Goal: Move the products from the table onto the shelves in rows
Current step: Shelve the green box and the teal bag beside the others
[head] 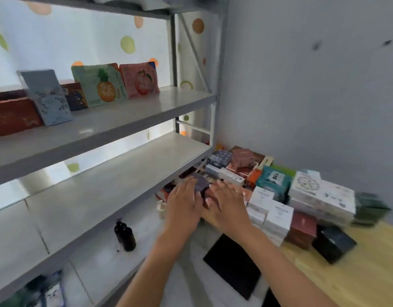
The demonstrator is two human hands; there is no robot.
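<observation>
Both my hands reach over the near end of a pile of product boxes on the wooden table. My left hand lies with straight fingers on a dark grey packet. My right hand rests flat beside it on a reddish-brown box. Whether either hand grips anything is blurred. On the upper shelf stand a pale blue packet, a pineapple packet and a peach packet in a row. The middle shelf is bare.
Red boxes sit at the upper shelf's left. Two dark bottles stand on the lower shelf, with packets at bottom left. A black flat item lies at the table's near edge. A grey wall closes the right side.
</observation>
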